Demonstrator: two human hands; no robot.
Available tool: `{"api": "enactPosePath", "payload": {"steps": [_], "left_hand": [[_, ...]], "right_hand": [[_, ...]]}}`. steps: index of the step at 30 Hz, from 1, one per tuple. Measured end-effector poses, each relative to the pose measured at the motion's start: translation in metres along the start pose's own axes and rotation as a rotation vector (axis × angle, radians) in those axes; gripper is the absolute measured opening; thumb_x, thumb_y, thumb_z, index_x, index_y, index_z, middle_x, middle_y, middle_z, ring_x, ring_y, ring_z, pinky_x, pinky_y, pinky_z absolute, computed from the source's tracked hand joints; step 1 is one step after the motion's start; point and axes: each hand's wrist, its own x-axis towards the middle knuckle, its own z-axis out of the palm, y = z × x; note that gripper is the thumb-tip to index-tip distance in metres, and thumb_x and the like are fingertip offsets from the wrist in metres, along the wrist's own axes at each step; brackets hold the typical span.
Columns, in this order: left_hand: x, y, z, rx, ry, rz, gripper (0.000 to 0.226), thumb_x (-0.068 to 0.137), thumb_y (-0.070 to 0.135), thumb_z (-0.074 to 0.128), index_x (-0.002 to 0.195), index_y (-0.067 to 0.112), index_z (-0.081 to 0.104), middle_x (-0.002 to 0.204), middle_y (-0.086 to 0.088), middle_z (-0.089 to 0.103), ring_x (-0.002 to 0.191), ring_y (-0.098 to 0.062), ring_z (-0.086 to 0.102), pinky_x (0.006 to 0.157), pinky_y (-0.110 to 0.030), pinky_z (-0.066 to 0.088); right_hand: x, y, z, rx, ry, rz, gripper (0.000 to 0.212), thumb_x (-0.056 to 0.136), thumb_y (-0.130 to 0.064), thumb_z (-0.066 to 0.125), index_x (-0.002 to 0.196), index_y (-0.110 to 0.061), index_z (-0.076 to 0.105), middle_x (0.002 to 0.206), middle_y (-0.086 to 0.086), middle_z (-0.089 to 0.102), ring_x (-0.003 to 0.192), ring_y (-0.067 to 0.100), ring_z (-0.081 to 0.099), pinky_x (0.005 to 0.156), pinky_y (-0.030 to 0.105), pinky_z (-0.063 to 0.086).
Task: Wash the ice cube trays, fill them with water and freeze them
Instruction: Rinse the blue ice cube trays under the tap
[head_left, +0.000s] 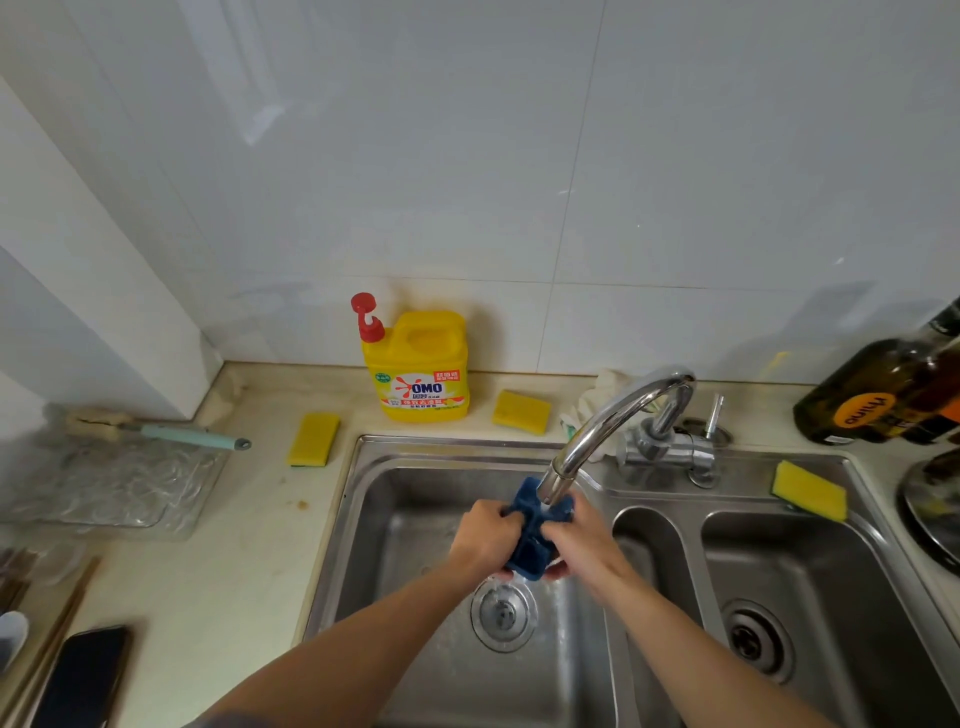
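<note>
Both forearms reach in from the bottom edge and meet over the left basin of the sink (363, 519), where the left hand (485, 538) and the right hand (582, 540) hold a dark blue ice cube tray (532, 545) between them. On each hand the fingers (511, 512) are curled and clamped on the tray's edges, the left from the left side, the right from the right. Tilted, with its far end raised, the tray sits right under the spout of the chrome faucet (613, 421), and water runs off its near end toward the drain (504, 613) below. Beyond the sink, on the pale table (234, 571), a yellow detergent bottle (423, 364) with a red pump stands against the tiled wall, with one yellow sponge (313, 439) to its left and another (521, 411) to its right. A third sponge (810, 491) rests on the sink's rim behind the right basin. A brush with a pale green handle (192, 434) lies at the far left beside a clear textured tray (119, 483), a dark phone (83, 675) lies at the near left, and a dark glass bottle (883, 395) stands at the right.
</note>
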Motion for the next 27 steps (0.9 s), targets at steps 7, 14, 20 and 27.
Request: {"api": "enactPosePath", "payload": {"steps": [7, 14, 20, 27], "left_hand": [[-0.006, -0.005, 0.004, -0.553, -0.177, -0.085, 0.024, 0.1, 0.01, 0.05, 0.122, 0.016, 0.059, 0.113, -0.014, 0.069, 0.1, -0.029, 0.071, 0.068, -0.035, 0.059], [0.0, -0.01, 0.009, -0.698, -0.088, -0.271, 0.031, 0.09, -0.002, 0.045, 0.113, 0.009, 0.064, 0.108, -0.02, 0.069, 0.1, -0.034, 0.066, 0.062, -0.035, 0.059], [0.017, -0.02, 0.003, -0.484, 0.078, -0.166, 0.027, 0.09, -0.008, 0.044, 0.089, 0.008, 0.066, 0.089, -0.017, 0.069, 0.077, -0.027, 0.065, 0.066, -0.036, 0.055], [0.021, -0.008, 0.0, -0.425, 0.134, -0.064, 0.025, 0.091, 0.002, 0.047, 0.093, 0.019, 0.066, 0.09, -0.007, 0.069, 0.085, -0.023, 0.066, 0.07, -0.041, 0.06]], "right_hand": [[0.002, -0.001, -0.009, 0.146, 0.213, 0.039, 0.031, 0.086, 0.0, 0.068, 0.11, -0.014, 0.055, 0.099, 0.016, 0.07, 0.073, 0.029, 0.074, 0.052, 0.033, 0.058], [-0.002, -0.003, -0.006, 0.077, 0.098, -0.014, 0.032, 0.09, -0.021, 0.074, 0.111, -0.022, 0.05, 0.101, 0.009, 0.071, 0.073, 0.02, 0.076, 0.061, 0.031, 0.061], [0.001, -0.003, -0.013, 0.037, 0.05, 0.026, 0.019, 0.093, -0.003, 0.057, 0.109, -0.013, 0.059, 0.097, 0.017, 0.071, 0.072, 0.029, 0.075, 0.06, 0.039, 0.062], [0.002, 0.001, -0.016, -0.072, 0.0, 0.062, 0.007, 0.101, -0.007, 0.055, 0.105, -0.007, 0.06, 0.071, 0.013, 0.073, 0.053, 0.024, 0.068, 0.053, 0.034, 0.059]]}}
